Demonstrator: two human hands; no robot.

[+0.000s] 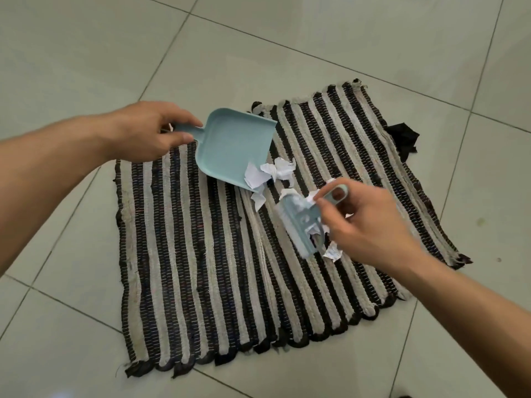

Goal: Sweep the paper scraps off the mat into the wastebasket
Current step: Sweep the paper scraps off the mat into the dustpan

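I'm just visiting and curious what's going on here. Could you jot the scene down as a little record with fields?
surface: striped woven mat on a tiled floor
left hand: grips the handle of a light blue dustpan, its lip down on the mat
right hand: holds a small light blue brush
paper scraps: bunched at the dustpan's lip, a few beside the brush
scraps in pan: one or two at the lip
wastebasket: not in view

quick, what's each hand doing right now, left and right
Left hand: closed on the handle of the light blue dustpan.
Right hand: closed on the handle of the small brush, next to the paper scraps.
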